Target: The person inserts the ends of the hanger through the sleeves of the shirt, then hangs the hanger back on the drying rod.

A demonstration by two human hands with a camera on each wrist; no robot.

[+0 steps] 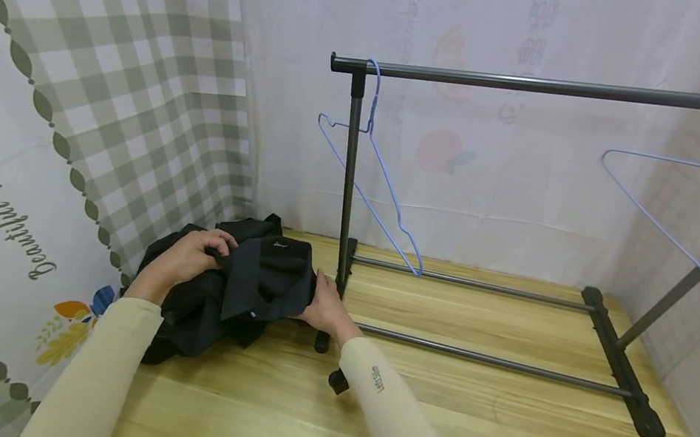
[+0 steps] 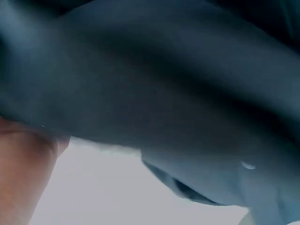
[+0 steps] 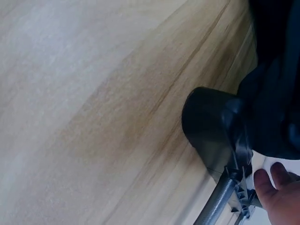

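Yellow wood (image 1: 215,416) lies under the black rack (image 1: 543,85), and a checked curtain (image 1: 130,16) hangs on my left. From my head, I see dark cloth (image 1: 271,275) bunched beside the rack. My left hand (image 1: 190,259) pinches a fold; my right hand (image 1: 325,310) touches the edge. Getting hold of it looks done, but it is crumpled and off the blue hanger (image 1: 385,173), so opening it out seems left. My left wrist sees blurry cloth, no fingers. My right wrist sees fingers (image 3: 266,185) near the cloth by a black foot (image 3: 211,119); I can't tell if they pinch

Dark cloth (image 2: 136,93) mostly fills the left wrist view.
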